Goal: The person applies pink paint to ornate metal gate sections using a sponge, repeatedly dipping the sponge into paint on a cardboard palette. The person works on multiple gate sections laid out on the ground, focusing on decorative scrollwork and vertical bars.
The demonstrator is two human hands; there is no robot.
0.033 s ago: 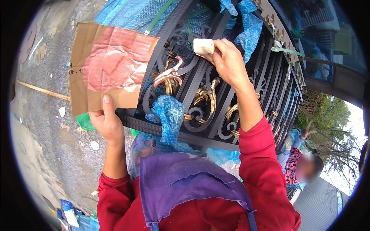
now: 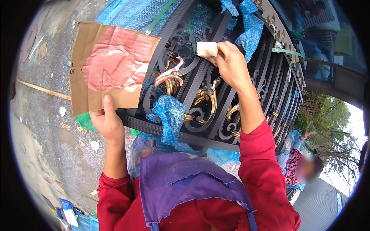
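Note:
My left hand (image 2: 108,125) grips the lower edge of a piece of brown cardboard (image 2: 83,96), thumb on top. A wide smear of pink paint (image 2: 119,67) covers much of it. In my right hand (image 2: 233,67) is a cream-white sponge block (image 2: 207,49), pinched between thumb and fingers. The sponge is over a dark bar of a black metal railing (image 2: 204,73); I cannot tell whether it touches. Left of the bar, a curled leaf ornament (image 2: 169,75) has a pinkish coat. Other scroll ornaments (image 2: 208,96) nearby are gold and black.
Blue bubble wrap (image 2: 169,113) bunches on the railing's near edge, with another strip (image 2: 250,29) farther back. More railings are stacked to the right. Another person in a plaid top (image 2: 293,165) is at the far right. A wooden stick (image 2: 44,91) lies on the littered ground.
My right hand and the sponge have shifted slightly to the right and toward me. The cardboard in my left hand has barely moved.

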